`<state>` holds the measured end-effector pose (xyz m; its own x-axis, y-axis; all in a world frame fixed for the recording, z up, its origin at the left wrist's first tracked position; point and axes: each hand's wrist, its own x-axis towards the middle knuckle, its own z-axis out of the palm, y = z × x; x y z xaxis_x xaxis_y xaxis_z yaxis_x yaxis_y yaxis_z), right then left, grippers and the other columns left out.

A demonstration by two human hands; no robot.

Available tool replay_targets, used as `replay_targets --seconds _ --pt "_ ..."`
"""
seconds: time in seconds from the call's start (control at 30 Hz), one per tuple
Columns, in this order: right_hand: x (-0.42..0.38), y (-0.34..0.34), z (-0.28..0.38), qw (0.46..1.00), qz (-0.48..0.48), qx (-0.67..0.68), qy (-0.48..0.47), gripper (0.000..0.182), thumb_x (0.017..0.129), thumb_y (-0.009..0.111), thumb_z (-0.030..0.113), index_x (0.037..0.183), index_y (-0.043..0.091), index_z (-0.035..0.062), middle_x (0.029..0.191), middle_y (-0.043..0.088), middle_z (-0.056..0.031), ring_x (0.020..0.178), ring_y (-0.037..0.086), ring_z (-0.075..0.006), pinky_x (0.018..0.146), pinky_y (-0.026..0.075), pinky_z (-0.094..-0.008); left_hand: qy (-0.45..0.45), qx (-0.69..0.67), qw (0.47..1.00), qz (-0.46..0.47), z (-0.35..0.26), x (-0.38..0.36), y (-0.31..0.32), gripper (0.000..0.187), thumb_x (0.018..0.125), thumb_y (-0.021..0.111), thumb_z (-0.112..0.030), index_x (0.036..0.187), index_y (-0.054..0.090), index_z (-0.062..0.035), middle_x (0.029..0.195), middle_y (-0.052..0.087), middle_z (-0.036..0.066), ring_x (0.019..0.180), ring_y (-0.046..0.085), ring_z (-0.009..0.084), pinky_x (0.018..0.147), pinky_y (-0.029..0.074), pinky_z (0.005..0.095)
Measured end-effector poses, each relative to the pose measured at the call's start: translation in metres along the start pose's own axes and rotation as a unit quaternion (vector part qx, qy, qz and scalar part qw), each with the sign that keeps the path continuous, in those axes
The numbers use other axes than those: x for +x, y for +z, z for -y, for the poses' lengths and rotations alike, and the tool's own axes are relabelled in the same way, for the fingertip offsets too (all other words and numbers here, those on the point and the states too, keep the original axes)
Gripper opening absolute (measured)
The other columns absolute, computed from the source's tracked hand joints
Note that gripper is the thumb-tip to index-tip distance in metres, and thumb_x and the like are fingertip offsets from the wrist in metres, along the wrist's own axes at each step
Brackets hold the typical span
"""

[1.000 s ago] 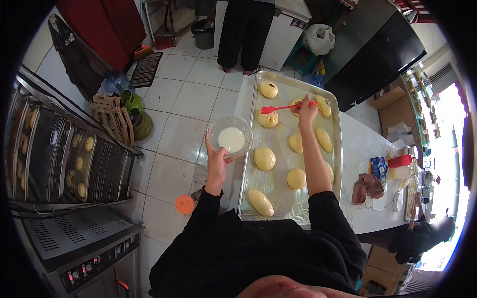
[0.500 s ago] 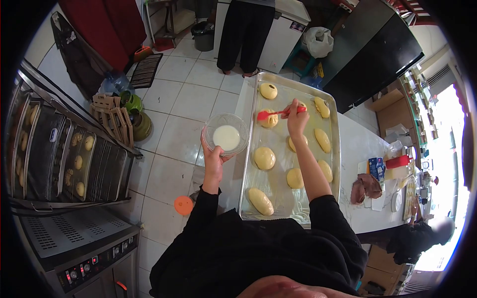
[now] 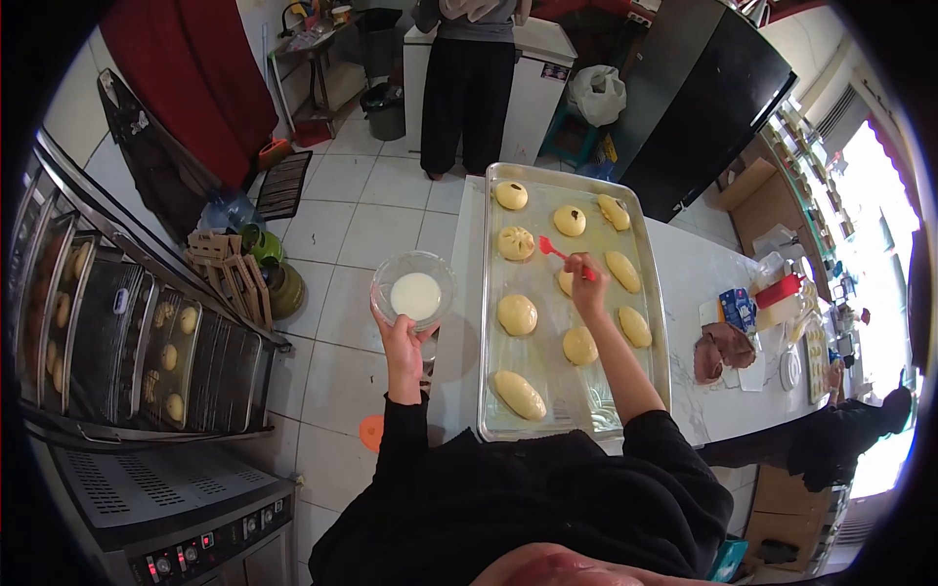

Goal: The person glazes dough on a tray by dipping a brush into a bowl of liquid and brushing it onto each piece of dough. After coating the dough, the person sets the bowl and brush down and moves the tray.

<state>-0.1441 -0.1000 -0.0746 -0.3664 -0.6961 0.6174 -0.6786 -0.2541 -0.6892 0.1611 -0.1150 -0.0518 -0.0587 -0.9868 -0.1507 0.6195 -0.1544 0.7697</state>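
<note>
My left hand grips a clear bowl of milky white liquid, held just left of the tray. In my right hand is a red pastry brush, its head over the metal baking tray between the dough pieces. Closest to the brush head is a pleated round bun, apart from it. A bun is partly hidden behind my right hand. Several other round buns and oval ones lie on the tray, glossy and pale yellow.
On the left, a rack holds trays of dough above an oven. A person stands beyond the tray by a white freezer. Another person is at the right. A brown cloth and a red bottle lie on the counter.
My right hand has drawn the brush away from the pleated bun, nearer to me, uncovering a bun behind it. The bowl has moved slightly left. The camera view has shifted.
</note>
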Motion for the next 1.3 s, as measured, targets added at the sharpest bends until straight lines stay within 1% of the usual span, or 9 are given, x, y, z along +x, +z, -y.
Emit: replay_targets --seconds 0.17,0.27,0.37,0.5,0.6,0.8,0.93,1.13,1.3 --pt "-0.029 0.023 0.026 0.995 0.056 -0.007 -0.085 0.010 0.083 0.053 0.005 0.075 0.054 0.0000 0.069 0.056 -0.0098 0.058 0.056 -0.0180 0.053 0.043 -0.0276 0.022 -0.007 0.999 -0.025 -0.011 -0.035 -0.010 0.078 0.067 0.040 -0.002 0.136 0.009 -0.0193 0.127 0.033 0.013 0.105 0.050 0.0300 0.071 0.056 0.0399" --pt "-0.043 0.020 0.044 0.995 0.004 0.096 -0.014 0.016 0.086 0.051 0.009 0.075 0.053 -0.0016 0.070 0.057 -0.0091 0.060 0.057 -0.0161 0.055 0.045 -0.0264 0.038 -0.017 0.998 -0.040 -0.009 -0.061 -0.025 0.077 0.067 0.039 -0.001 0.135 0.009 -0.0214 0.129 0.031 0.011 0.108 0.047 0.0285 0.070 0.055 0.0397" --pt "-0.054 0.006 0.062 0.938 -0.083 0.310 0.129 0.021 0.089 0.047 0.014 0.077 0.051 -0.0025 0.071 0.057 -0.0091 0.062 0.057 -0.0151 0.058 0.048 -0.0263 0.057 -0.026 0.995 -0.073 -0.007 -0.097 -0.033 0.078 0.067 0.039 -0.002 0.135 0.009 -0.0217 0.129 0.030 0.011 0.109 0.046 0.0279 0.070 0.055 0.0398" --pt "-0.067 -0.038 0.083 0.928 -0.083 0.344 0.116 0.021 0.092 0.041 0.018 0.083 0.046 -0.0006 0.074 0.055 -0.0097 0.062 0.058 -0.0165 0.061 0.051 -0.0291 0.103 -0.018 0.985 -0.140 -0.009 -0.159 -0.027 0.077 0.067 0.040 -0.003 0.135 0.008 -0.0180 0.128 0.032 0.012 0.107 0.048 0.0282 0.073 0.054 0.0403" --pt "-0.081 -0.066 0.084 0.910 -0.103 0.388 0.103 0.022 0.092 0.039 0.021 0.084 0.044 0.0016 0.076 0.055 -0.0091 0.060 0.057 -0.0165 0.060 0.051 -0.0292 0.119 -0.049 0.977 -0.169 0.003 -0.206 -0.051 0.073 0.069 0.042 -0.004 0.135 0.015 -0.0180 0.126 0.037 0.012 0.106 0.049 0.0295 0.077 0.052 0.0419" --pt "-0.126 -0.087 0.076 0.827 -0.068 0.501 0.245 0.029 0.092 0.037 0.034 0.085 0.043 0.0059 0.074 0.054 -0.0097 0.055 0.054 -0.0152 0.049 0.047 -0.0261 0.183 -0.031 0.938 -0.293 0.009 -0.300 -0.063 0.072 0.070 0.041 -0.005 0.135 0.015 -0.0210 0.129 0.036 0.011 0.108 0.048 0.0295 0.083 0.049 0.0441" --pt "-0.148 -0.070 0.117 0.801 -0.022 0.517 0.302 0.029 0.092 0.038 0.034 0.086 0.046 0.0063 0.071 0.054 -0.0084 0.053 0.050 -0.0146 0.048 0.041 -0.0246 0.211 -0.032 0.909 -0.358 0.003 -0.348 -0.085 0.073 0.070 0.041 -0.004 0.135 0.015 -0.0240 0.131 0.033 0.010 0.109 0.048 0.0301 0.083 0.048 0.0459" --pt "-0.166 -0.032 0.175 0.820 0.055 0.487 0.297 0.034 0.092 0.034 0.038 0.084 0.042 0.0064 0.065 0.051 -0.0081 0.048 0.049 -0.0146 0.045 0.041 -0.0245 0.286 -0.060 0.871 -0.394 -0.025 -0.374 -0.122 0.075 0.069 0.040 -0.003 0.136 0.014 -0.0252 0.132 0.030 0.011 0.109 0.047 0.0311 0.084 0.047 0.0470" --pt "-0.192 0.033 0.232 0.797 0.033 0.537 0.276 0.036 0.092 0.032 0.041 0.084 0.042 0.0066 0.066 0.050 -0.0078 0.049 0.047 -0.0148 0.045 0.039 -0.0250 0.314 -0.064 0.855 -0.409 -0.059 -0.398 -0.171 0.077 0.069 0.040 -0.002 0.136 0.012 -0.0254 0.131 0.030 0.012 0.109 0.047 0.0317 0.082 0.048 0.0473"
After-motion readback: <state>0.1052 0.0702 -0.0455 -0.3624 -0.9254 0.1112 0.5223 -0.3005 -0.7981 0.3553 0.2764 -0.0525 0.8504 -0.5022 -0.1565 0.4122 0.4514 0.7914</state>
